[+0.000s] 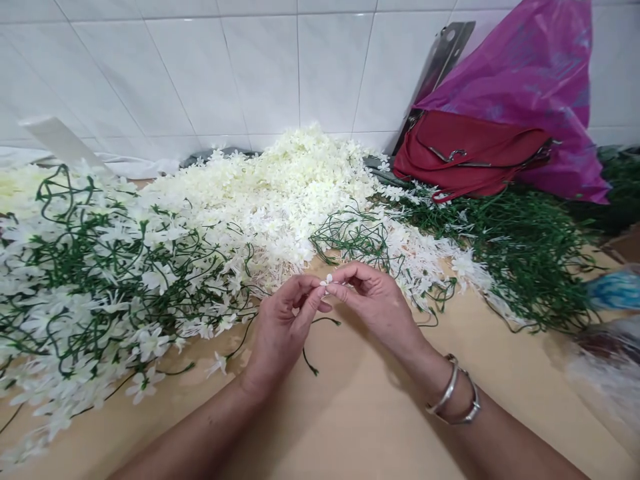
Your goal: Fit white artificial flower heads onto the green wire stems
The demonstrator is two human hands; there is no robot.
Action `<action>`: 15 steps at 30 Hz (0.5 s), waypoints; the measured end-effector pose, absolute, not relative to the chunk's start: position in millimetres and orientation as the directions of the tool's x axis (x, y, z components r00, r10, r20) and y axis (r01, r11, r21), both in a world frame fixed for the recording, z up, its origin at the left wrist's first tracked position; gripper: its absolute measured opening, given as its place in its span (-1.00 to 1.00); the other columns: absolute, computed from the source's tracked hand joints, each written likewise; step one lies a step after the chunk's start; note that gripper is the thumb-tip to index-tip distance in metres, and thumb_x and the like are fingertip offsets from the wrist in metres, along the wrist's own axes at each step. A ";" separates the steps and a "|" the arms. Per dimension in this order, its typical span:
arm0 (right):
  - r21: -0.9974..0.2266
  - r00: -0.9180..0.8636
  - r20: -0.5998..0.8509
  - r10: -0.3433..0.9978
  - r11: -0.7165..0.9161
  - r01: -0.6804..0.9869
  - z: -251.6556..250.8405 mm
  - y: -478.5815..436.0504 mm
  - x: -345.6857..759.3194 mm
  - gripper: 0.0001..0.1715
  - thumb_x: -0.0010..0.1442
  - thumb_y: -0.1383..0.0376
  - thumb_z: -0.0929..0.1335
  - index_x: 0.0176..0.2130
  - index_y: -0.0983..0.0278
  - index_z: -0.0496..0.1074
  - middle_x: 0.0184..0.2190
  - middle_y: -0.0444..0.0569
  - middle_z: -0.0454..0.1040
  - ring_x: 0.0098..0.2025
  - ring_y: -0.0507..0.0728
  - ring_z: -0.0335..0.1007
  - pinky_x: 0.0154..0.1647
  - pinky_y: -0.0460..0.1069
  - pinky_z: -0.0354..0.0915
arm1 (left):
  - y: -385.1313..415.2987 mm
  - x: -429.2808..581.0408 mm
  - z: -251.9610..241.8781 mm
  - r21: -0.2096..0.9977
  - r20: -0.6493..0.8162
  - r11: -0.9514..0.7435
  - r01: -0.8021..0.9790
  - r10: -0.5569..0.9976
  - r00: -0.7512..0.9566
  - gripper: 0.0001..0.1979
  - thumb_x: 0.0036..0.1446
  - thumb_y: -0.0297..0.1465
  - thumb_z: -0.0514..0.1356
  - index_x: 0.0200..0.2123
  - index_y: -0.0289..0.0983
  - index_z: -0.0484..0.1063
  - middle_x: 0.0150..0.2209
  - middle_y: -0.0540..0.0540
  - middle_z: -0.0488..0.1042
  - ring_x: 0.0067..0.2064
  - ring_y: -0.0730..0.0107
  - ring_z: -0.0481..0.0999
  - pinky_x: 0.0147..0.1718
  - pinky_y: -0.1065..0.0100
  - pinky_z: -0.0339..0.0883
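Both hands meet over the brown tabletop (360, 413). My left hand (283, 327) is closed in a pinch on a thin green plastic stem (313, 347) that dangles below it. My right hand (373, 300), a metal bangle on its wrist, pinches a small white flower (327, 281) against the stem's tip. Just beyond the fingers lies a big heap of loose white flowers (280, 193). A pile of green stems with flowers attached (95, 280) spreads out to the left.
Bare green stems (525, 253) are piled at the right, with a smaller tangle (355, 237) behind my hands. A red handbag (465, 157) and a purple plastic bag (540, 73) lean on the white tiled wall. Clear plastic bags (610, 360) sit at the right edge.
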State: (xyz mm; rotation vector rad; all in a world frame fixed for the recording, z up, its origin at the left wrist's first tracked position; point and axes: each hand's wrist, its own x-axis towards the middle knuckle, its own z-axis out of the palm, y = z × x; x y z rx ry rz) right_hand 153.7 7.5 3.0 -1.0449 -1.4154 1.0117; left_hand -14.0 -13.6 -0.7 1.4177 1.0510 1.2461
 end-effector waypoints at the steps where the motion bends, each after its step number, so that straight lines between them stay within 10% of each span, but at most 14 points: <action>1: -0.953 -0.061 0.290 0.955 0.294 0.072 3.1 7.8 154.2 -0.91 0.18 0.26 0.53 -0.34 0.18 0.57 -0.34 -0.11 0.55 -0.23 0.13 0.48 -0.12 0.05 0.37 | -14.5 -14.2 -0.7 0.982 0.185 -0.187 0.008 0.976 0.116 -0.89 0.37 -0.27 0.25 -0.16 -0.18 0.50 -0.26 0.01 0.58 -0.26 0.38 0.68 -0.23 0.41 0.45; 7: -0.909 -0.065 0.414 0.908 0.416 0.021 9.1 8.7 155.6 -0.88 0.19 0.32 0.53 -0.38 0.17 0.56 -0.22 -0.08 0.54 -0.09 0.14 0.48 0.04 0.08 0.34 | -17.2 -17.8 1.2 0.979 0.193 -0.200 0.037 0.971 0.142 -0.86 0.39 -0.27 0.23 -0.09 -0.18 0.52 -0.19 -0.05 0.60 -0.20 0.34 0.66 -0.17 0.36 0.44; 15: -0.979 -0.032 0.202 0.979 0.202 -0.005 5.0 15.2 164.5 -0.79 0.18 0.19 0.54 -0.32 0.20 0.51 -0.29 -0.09 0.60 -0.25 0.12 0.52 -0.15 0.03 0.37 | -11.5 -24.7 7.9 0.946 0.248 -0.241 0.216 0.969 -0.005 -0.86 0.38 -0.39 0.17 -0.03 -0.21 0.47 -0.08 -0.11 0.61 -0.22 0.39 0.59 -0.25 0.36 0.37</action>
